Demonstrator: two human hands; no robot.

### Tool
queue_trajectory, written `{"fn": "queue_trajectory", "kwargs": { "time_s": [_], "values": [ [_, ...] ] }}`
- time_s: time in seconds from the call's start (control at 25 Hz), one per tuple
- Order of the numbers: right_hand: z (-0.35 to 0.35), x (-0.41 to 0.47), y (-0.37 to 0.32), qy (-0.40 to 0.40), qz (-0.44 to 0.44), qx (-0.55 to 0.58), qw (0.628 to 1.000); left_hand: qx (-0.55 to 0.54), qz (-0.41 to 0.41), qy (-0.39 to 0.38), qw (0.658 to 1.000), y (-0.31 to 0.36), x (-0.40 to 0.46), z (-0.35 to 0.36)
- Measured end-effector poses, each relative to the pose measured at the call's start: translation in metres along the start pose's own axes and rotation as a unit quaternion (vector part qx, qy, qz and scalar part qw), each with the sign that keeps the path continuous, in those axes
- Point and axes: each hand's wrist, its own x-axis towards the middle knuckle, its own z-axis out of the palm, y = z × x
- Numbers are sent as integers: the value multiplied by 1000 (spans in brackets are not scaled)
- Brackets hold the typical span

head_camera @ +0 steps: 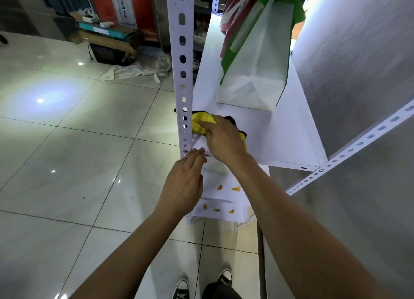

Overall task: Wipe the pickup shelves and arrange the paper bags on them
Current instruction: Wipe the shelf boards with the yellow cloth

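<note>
- Pressing yellow cloth (202, 122) flat under your right hand (220, 138), fingers straight, on white shelf (284, 139).
- Left hand (186, 177) fingers straight, tips touching shelf's front corner, holding nothing.

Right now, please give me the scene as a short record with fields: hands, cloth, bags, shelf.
right hand: presses the yellow cloth on the shelf
left hand: fingers straight, at the shelf's front edge
shelf: white, on perforated posts
bags: white-and-green paper bag upright behind the cloth; red bag further back
</note>
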Motion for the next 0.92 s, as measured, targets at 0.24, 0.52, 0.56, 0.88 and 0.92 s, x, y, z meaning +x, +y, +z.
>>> {"fn": "queue_trajectory", "kwargs": {
  "time_s": [0.24,0.52,0.56,0.88,0.92],
  "values": [
    [6,-72,39,100,37,78,991,4,-1,3,1000,-1,0,3],
    [-17,-73,138,145,286,-15,947,3,-2,1,1000,2,0,-1],
    [-19,-73,138,144,276,-16,950,2,-1,5,1000,2,0,0],
    [-1,-18,53,71,-63,33,995,4,8,1,1000,2,0,1],
    [0,-1,49,60,-82,28,994,17,10,5,1000,4,0,4]
  ]
}}
